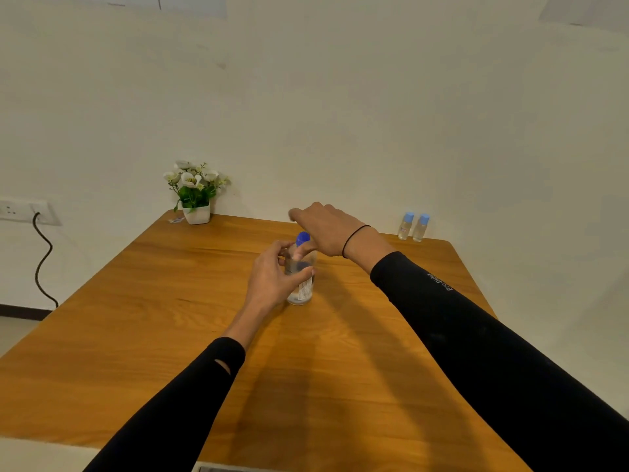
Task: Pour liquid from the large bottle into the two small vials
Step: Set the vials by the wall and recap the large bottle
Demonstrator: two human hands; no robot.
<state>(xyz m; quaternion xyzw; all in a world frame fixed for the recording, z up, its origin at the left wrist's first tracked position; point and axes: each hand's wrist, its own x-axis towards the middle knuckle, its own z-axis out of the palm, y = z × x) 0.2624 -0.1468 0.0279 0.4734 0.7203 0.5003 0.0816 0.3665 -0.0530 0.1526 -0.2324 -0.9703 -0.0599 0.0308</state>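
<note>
Left hand (pixel 272 277) grips the bottle (pixel 300 277) mid-frame, right hand (pixel 326 229) hovers loose-fingered over its cap (pixel 303 238). Both vials (pixel 413 227), right of centre, look capped; pouring hasn't started.

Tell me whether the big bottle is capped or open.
Capped: the blue cap sits on the bottle, which stands upright in the left hand.

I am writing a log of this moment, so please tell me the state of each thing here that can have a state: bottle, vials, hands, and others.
large bottle: upright on the table, blue cap on
two small vials: upright, capped, side by side at the far right edge
left hand: grips the bottle's body
right hand: at the cap, fingers extended
black cable: plugged into the wall socket
</note>
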